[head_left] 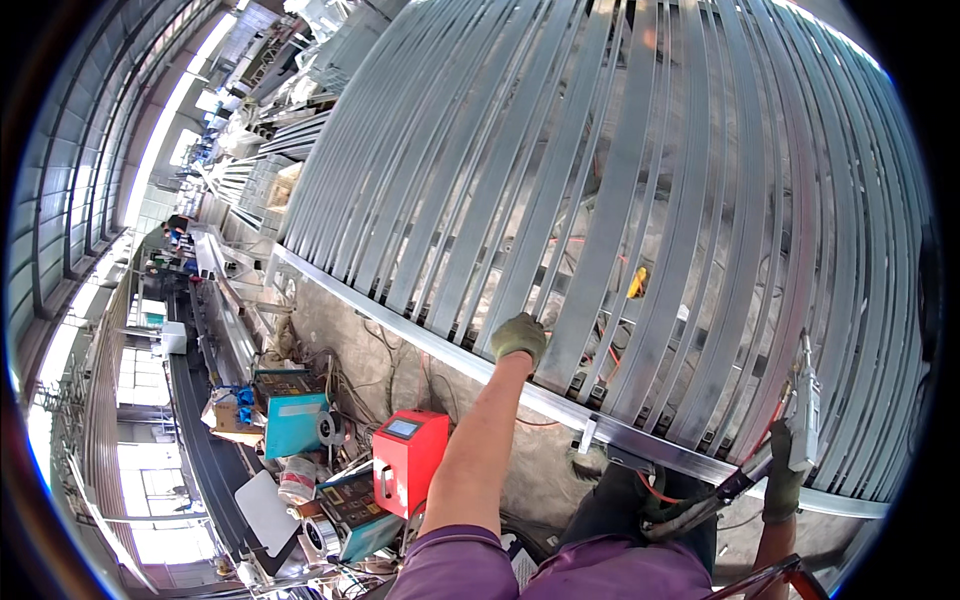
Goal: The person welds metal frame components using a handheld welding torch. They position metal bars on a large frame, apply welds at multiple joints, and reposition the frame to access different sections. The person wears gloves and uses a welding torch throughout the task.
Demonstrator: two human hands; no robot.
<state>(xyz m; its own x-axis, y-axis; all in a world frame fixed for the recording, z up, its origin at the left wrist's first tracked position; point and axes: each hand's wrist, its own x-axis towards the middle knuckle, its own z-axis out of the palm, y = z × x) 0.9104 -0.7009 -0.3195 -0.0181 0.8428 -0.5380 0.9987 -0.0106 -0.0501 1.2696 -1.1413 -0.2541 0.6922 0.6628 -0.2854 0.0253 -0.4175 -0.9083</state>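
My left hand (pixel 519 338), in a grey-green work glove, is closed at the near edge of a wide rack of long flat metal slats (pixel 560 250). Its fingers curl down over one slat; their tips are hidden. Over to the right, my gloved right hand (pixel 783 475) is wrapped round a pale grey welding gun (pixel 806 415). The gun's thin nozzle points away from me, above the slats. A thick dark cable (pixel 700 515) runs across my front toward it. A bright metal rail (pixel 660 452) borders the slats' near ends.
Left of my arm stands a red box with a small screen (pixel 408 460). Teal-sided boxes (pixel 296 425), wire spools (pixel 322 535) and tangled cables lie around it. A yellow object (pixel 638 282) and orange hoses show between the slats. A long dark conveyor-like bench (pixel 195 420) stretches away at left.
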